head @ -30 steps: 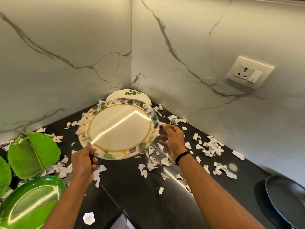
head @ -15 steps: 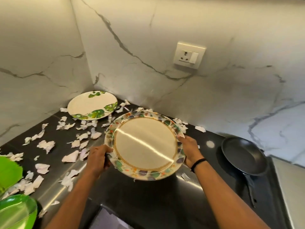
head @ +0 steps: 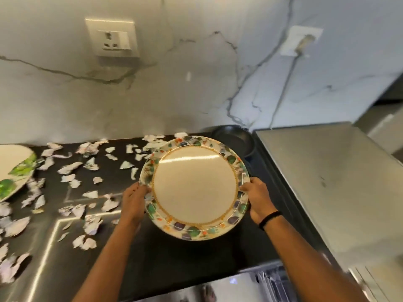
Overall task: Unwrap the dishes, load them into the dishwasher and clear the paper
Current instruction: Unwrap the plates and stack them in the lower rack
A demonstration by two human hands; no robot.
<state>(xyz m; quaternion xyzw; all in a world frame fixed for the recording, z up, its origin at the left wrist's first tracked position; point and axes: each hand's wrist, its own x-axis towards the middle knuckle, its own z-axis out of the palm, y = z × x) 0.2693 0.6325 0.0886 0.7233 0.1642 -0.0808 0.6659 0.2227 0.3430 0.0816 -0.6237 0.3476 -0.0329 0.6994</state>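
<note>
you're holding the round cream plate with the gold ring and multicoloured leaf-pattern rim [head: 194, 188] over the black glossy countertop [head: 165, 262], face up, slightly tilted. your left hand [head: 133, 203] is gripping its left rim, fingers curled around the edge; your right hand [head: 258, 200] is gripping the right rim the same way, black band on that wrist. torn white paper scraps [head: 87, 166] are lying scattered on the counter to the left. a white plate with green leaf print [head: 13, 168] is sitting at the far left, a dark pan [head: 234, 141] just behind the held plate.
</note>
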